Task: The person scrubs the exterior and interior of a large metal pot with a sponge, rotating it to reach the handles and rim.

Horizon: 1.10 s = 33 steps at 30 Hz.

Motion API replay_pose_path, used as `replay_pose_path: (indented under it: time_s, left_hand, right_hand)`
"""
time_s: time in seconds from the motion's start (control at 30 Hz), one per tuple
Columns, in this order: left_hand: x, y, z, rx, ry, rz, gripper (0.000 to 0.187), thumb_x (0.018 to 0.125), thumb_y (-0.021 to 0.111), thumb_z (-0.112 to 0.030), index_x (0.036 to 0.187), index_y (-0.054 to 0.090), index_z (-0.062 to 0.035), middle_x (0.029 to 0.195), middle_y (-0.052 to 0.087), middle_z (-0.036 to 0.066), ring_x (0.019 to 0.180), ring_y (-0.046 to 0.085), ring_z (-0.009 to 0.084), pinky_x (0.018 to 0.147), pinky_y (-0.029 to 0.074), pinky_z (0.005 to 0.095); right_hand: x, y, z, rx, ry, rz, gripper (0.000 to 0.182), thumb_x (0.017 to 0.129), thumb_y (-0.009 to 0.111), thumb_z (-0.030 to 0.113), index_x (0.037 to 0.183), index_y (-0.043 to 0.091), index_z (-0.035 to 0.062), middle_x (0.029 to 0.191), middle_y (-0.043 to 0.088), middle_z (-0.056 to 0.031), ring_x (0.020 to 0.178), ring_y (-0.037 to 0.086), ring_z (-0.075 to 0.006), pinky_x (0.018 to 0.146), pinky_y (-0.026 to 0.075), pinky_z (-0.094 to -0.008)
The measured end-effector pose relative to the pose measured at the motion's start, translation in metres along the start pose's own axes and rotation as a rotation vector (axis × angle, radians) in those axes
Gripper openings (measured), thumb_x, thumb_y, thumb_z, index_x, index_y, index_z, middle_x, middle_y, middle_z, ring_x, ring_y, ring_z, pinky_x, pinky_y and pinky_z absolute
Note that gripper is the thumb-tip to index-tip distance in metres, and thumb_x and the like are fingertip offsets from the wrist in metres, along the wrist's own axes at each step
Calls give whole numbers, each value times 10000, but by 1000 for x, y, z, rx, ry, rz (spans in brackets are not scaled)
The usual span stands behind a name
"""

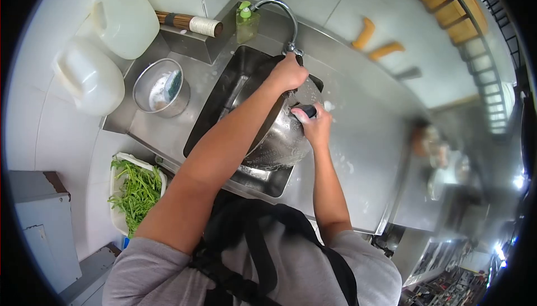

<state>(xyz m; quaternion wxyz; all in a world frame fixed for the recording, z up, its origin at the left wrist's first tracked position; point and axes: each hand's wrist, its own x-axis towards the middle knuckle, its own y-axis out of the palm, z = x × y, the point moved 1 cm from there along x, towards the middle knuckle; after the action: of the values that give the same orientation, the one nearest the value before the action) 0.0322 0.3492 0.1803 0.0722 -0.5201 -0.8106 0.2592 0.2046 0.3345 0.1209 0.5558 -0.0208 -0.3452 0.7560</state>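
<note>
Jugs: two cloudy plastic jugs (92,76) stand by the wall, contents hard to make out.
Greens: long green leaves (140,191) fill a white basket (118,219), partly cut off from view by the left arm.
Small pot: a metal pot (178,103) holds suds and a green scrubber (173,85).
Soap: a green-topped bottle (247,25) stands beside the tap (284,5).
Left hand: the left hand (289,72) is bent over near the tap's base; its fingertips are hidden, so its grip cannot be told.
Big pot: a wet metal pot (282,141) is tilted in the sink (208,117), partly covered by the left forearm.
Right hand: the right hand (316,128) grips a dark handle (305,111) at the big pot.
Far right: things beyond the bench (363,118) are blurred.
</note>
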Motion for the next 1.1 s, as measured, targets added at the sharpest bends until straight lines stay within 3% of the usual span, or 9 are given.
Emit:
replay_pose_path:
  time_s: [0.13,0.3,0.47,0.53,0.67,0.77,0.83,0.93,1.1]
  left_hand:
    - [-2,0,-6,1,-4,65,579,750,584,-248,1208,495,96,1177,587,331,1132,577,429,966,436,423]
    - [2,0,-6,30,-29,19,577,752,588,-249,1205,499,98,1176,587,332,1128,577,430,963,435,424]
    - [2,-2,-4,-52,-30,55,633,740,602,-248,1250,489,110,1139,608,322,1116,590,414,947,441,416]
    - [3,-1,-4,-71,-44,30,641,736,608,-239,1260,486,110,1130,615,312,1104,599,397,937,447,406]
    - [-2,-3,-6,-10,-10,-4,628,748,591,-215,1259,460,126,1157,591,334,1129,579,413,965,437,421]
    - [-1,-3,-4,-25,-13,26,619,757,573,-204,1250,440,145,1205,559,365,1174,549,442,1002,421,432]
    - [0,-2,-8,-33,-47,74,607,760,571,-209,1246,457,136,1218,556,359,1180,545,441,1006,418,426]
    - [1,2,-9,-19,-45,93,617,754,572,-204,1261,455,129,1221,556,358,1184,542,440,1010,415,423]
    - [0,5,0,-22,13,-14,501,742,609,-211,1152,553,71,1033,651,246,993,630,350,856,466,397]
  right_hand:
    - [22,-2,36,-85,-177,18,588,645,822,519,764,616,-18,730,621,-206,687,602,-394,629,470,-433]
    - [1,-7,9,63,96,22,601,626,850,499,760,593,-27,699,611,-210,636,568,-411,608,459,-436]
    - [26,1,32,-46,-56,64,608,615,857,505,805,623,-24,698,625,-200,627,583,-383,606,465,-426]
    - [24,-9,39,73,85,120,617,600,862,509,819,631,-20,707,634,-186,641,603,-379,618,472,-423]
    - [-13,-23,-19,14,73,-2,544,663,854,449,870,652,-12,722,643,-178,646,622,-364,636,484,-408]
    - [-42,-35,-21,-196,138,-76,349,744,803,286,944,683,27,881,686,-160,780,659,-317,683,509,-393]
    - [-54,-24,15,-110,-389,-107,275,758,708,116,1029,697,70,1087,686,-118,963,654,-264,780,516,-385]
    - [-61,1,30,-346,-570,-77,371,720,659,48,1086,697,95,1259,638,-71,1104,621,-223,873,493,-375]
    - [-78,-11,-23,-341,-411,-5,441,713,643,26,1146,681,95,1299,623,-59,1163,607,-207,874,464,-357]
